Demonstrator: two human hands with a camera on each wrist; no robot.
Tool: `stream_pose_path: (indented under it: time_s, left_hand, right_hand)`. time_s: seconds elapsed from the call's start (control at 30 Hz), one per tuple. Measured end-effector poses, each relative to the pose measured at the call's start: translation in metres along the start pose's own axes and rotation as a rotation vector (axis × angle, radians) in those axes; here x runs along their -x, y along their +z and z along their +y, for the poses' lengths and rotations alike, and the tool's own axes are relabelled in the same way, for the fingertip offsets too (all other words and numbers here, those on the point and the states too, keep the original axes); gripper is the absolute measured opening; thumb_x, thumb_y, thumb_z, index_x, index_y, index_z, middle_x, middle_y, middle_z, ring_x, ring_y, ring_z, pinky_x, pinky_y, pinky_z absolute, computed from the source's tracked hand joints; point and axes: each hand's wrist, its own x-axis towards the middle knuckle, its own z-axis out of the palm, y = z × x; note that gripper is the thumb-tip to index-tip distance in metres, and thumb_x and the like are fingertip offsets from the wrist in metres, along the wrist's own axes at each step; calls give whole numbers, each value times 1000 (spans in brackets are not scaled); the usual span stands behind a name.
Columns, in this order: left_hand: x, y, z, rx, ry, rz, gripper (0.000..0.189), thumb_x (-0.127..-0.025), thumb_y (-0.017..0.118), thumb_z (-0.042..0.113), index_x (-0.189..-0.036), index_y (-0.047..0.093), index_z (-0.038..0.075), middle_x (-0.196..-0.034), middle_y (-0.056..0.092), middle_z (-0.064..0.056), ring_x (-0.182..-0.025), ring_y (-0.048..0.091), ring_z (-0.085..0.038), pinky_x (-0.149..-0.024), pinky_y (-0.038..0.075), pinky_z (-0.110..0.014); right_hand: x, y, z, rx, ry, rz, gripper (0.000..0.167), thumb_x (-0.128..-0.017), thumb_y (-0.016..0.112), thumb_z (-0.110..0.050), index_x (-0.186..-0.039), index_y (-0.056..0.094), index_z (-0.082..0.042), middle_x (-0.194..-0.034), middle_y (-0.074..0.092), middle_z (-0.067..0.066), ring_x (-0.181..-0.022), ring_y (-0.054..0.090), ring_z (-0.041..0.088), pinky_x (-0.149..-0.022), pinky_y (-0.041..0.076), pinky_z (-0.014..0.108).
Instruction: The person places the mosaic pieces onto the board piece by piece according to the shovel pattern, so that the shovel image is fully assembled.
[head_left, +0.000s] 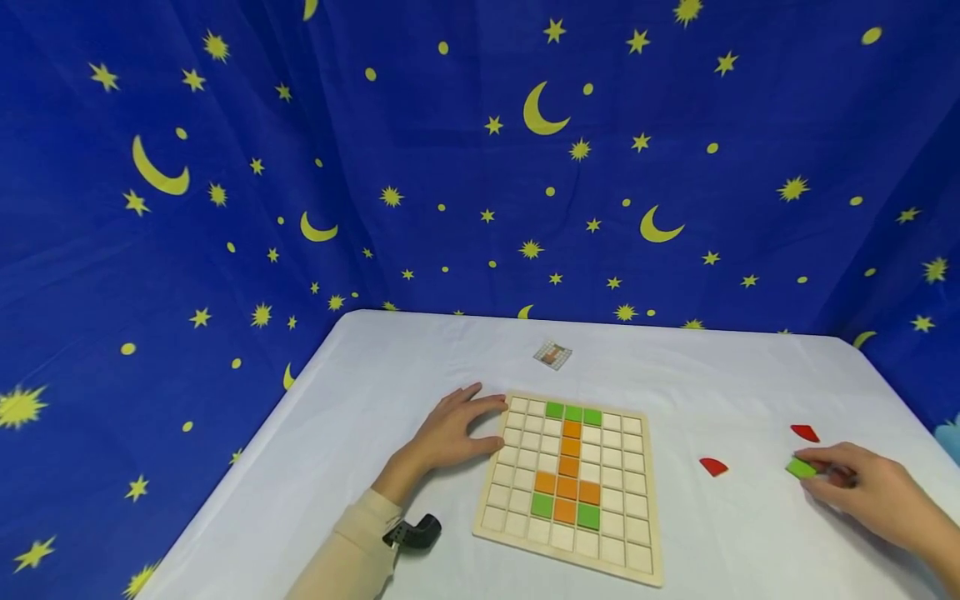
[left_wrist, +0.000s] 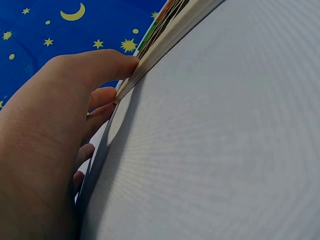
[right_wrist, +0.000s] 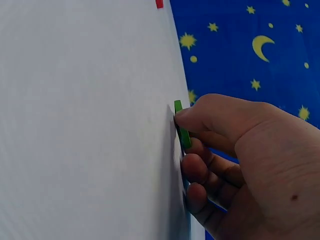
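Observation:
A wooden grid board point(head_left: 655, 533) lies flat on the white table, its cells holding cream squares plus a pattern of orange tiles point(head_left: 569, 466) and green tiles point(head_left: 573, 413). My left hand point(head_left: 456, 432) rests at the board's left side, thumb and index fingertip touching the frame; the left wrist view shows the thumb against the wooden edge point(left_wrist: 165, 47). Far to the right, my right hand point(head_left: 877, 492) pinches a green tile point(head_left: 801, 468) between thumb and fingers. In the right wrist view this green tile point(right_wrist: 182, 125) stands tilted close to the tabletop.
Two red pieces with one curved side, a nearer one point(head_left: 714, 467) and a farther one point(head_left: 805, 433), lie between the board and the right hand's area. Behind the board is a small patterned card point(head_left: 552, 355). A blue star-and-moon curtain point(head_left: 480, 167) surrounds the table.

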Motion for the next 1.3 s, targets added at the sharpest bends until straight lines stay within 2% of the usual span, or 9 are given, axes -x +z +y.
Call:
stream_pose_path:
  time_s: [0.3, 0.47, 0.6, 0.77, 1.07, 1.3]
  left_hand:
    - [1, 1, -1, -1, 2, 5, 60, -84, 61, 59, -137, 54, 32, -145, 43, 15, -142, 21, -23, -111, 18, -51]
    - [2, 0, -1, -8, -8, 0, 59, -85, 61, 59, -137, 53, 33, -145, 42, 17, -142, 21, -22, -112, 18, -50]
    - [2, 0, 0, -5, -10, -5, 59, -85, 62, 59, -137, 53, 33, -146, 42, 16, -142, 21, -23, -111, 18, -50]
    - [2, 0, 0, -11, -6, -5, 60, -85, 61, 59, -138, 53, 32, -146, 42, 17, -142, 21, -23, -112, 18, -49]
    - [1, -1, 0, 0, -14, -11, 61, -85, 60, 61, -138, 53, 33, -147, 42, 15, -143, 20, -24, -111, 18, -52]
    - [1, -2, 0, 5, -1, 0, 60, -84, 60, 61, -137, 54, 32, -146, 43, 13, -142, 21, -26, -110, 19, -54]
  right_hand:
    - [-1, 0, -28, -46, -74, -48, 41, -81, 76, -34, -114, 70, -9, -80, 52, -1, -68, 44, 8, -54, 35, 24]
    - [-5, 0, -41, -95, -127, -32, 35, -80, 78, -24, -112, 70, -13, -82, 55, -3, -69, 46, 7, -55, 40, 23]
    - [-9, 1, -50, -143, -209, 4, 32, -78, 79, -15, -109, 71, -17, -85, 56, -6, -70, 48, 6, -55, 42, 22]
    - [-12, 1, -66, -201, -295, 4, 31, -79, 78, -11, -108, 71, -19, -86, 58, -10, -68, 49, 5, -54, 40, 22]
    - [-27, 7, -98, -194, -292, -33, 31, -79, 78, -12, -108, 71, -19, -92, 58, -9, -70, 50, 7, -53, 42, 23]
    - [-37, 13, -119, -231, -386, -32, 33, -77, 80, -12, -108, 72, -17, -91, 58, -10, -69, 50, 7, -53, 42, 22]
